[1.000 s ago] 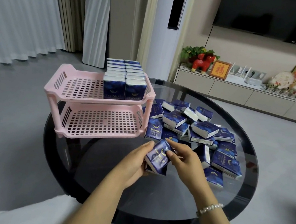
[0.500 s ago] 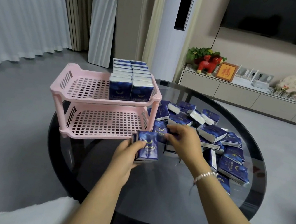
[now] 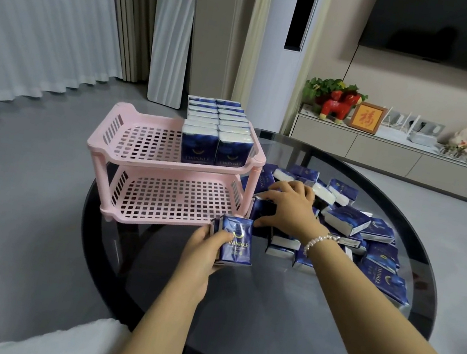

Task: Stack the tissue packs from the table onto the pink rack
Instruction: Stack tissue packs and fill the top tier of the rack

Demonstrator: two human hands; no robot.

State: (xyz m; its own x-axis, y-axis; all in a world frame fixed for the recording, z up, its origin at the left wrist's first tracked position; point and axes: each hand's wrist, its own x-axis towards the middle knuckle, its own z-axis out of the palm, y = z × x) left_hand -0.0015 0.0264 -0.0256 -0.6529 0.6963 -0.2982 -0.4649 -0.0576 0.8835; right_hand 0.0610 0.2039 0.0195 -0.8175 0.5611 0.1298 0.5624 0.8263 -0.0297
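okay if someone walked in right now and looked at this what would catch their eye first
Probably the pink rack at the left of the round glass table, with two neat rows of blue tissue packs on the right side of its top shelf. Next, the loose pile of packs to its right, where the right hand reaches in while the left hand holds a pack.

The left hand [image 3: 205, 249] is curled around a tissue pack [image 3: 236, 243], held upright above the surface. The right hand [image 3: 290, 208] reaches forward, fingers spread and bent over another pack [image 3: 262, 212], forearm extended.
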